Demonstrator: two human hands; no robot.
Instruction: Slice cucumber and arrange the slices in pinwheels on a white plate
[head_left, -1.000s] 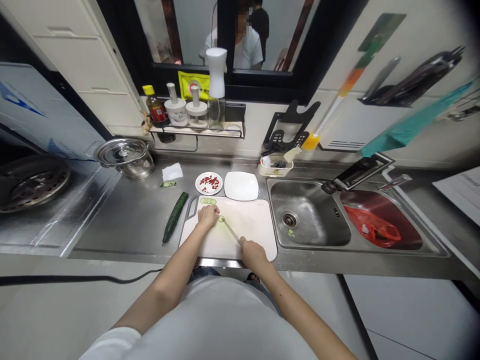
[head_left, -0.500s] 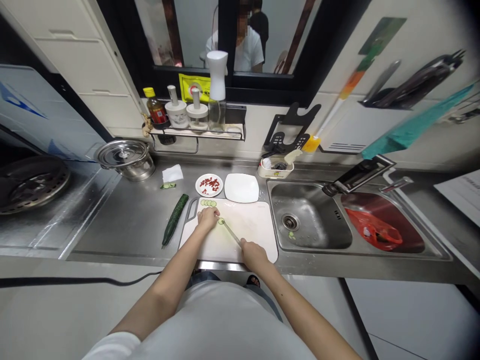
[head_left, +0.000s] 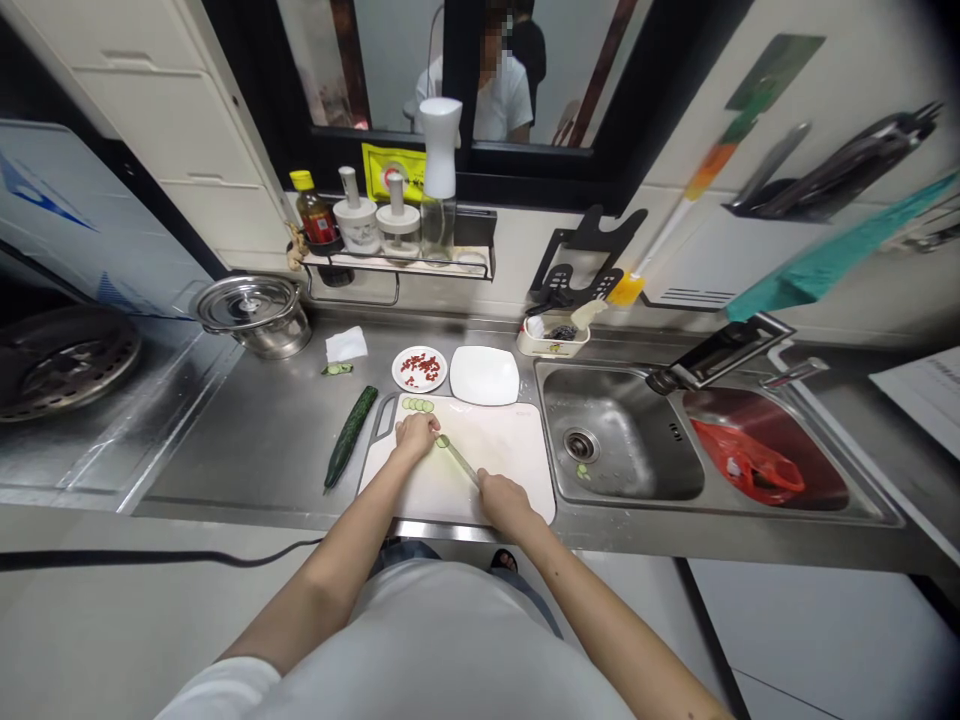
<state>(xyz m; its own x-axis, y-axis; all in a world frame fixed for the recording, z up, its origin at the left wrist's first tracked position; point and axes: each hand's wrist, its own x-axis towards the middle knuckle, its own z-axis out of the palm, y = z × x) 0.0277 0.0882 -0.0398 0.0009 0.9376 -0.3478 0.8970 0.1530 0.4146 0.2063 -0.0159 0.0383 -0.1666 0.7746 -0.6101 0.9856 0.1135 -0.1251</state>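
Right hand (head_left: 510, 502): While its fingers wrap firmly around the handle of one knife (head_left: 463, 464), the blade slants forward and leftward from them, over one cutting board (head_left: 517, 440).
Left hand (head_left: 415, 436): its fingers are bent and bunched near the knife's tip; I can't tell how far they part or whether they have hold of anything.
Single slice (head_left: 442, 441): one, at the knife's tip, just right of the left fingers.
Row of slices (head_left: 418, 405): at least four, overlapping on the board just beyond the left fingers; the exact count is unclear.
Whole cucumber (head_left: 351, 438): one, on the steel surface (head_left: 247, 440), left of the left fingers and apart from them.
Plates: two, beyond the fingers of both hands; a round plate (head_left: 397, 372) with red pieces (head_left: 421, 366) too small to count, and a square plate (head_left: 484, 376) just right of it.
Farther left, beyond the left fingers: one white paper (head_left: 346, 345), one green scrap (head_left: 337, 369) beside it, one lidded pot (head_left: 277, 335).
Right of the right fingers: two sink basins (head_left: 630, 440), the farther one holding one red bag (head_left: 750, 465).
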